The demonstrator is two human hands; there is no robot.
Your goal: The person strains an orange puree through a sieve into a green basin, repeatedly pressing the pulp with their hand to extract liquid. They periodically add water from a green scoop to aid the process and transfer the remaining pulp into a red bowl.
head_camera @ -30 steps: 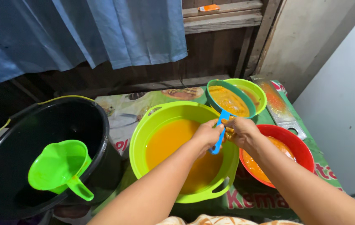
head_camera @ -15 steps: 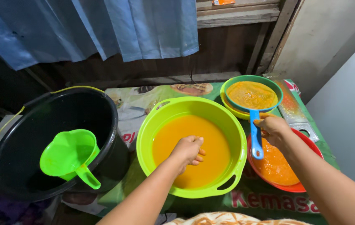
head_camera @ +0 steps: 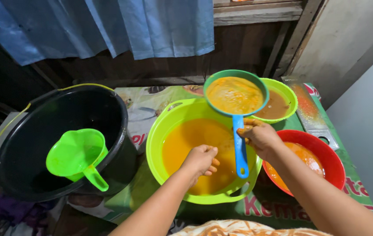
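My right hand [head_camera: 260, 136] grips the blue handle of a teal strainer [head_camera: 236, 92] full of orange pulp, held over the far rim of a large lime-green basin [head_camera: 160, 131]. The basin holds orange liquid. My left hand [head_camera: 200, 158] hovers over that liquid with curled fingers and holds nothing that I can see. Both hands are stained orange.
A black bucket [head_camera: 116, 109] with a green scoop jug [head_camera: 76, 154] inside stands at the left. A small green bowl [head_camera: 288, 95] of brownish liquid sits behind the strainer. A red bowl [head_camera: 326, 150] of orange pulp is at the right. A metal grater [head_camera: 311, 111] lies beside the wall.
The strainer has swung from over the small green bowl to over the big basin's far rim. My left hand stays over the orange liquid, fingers now curled.
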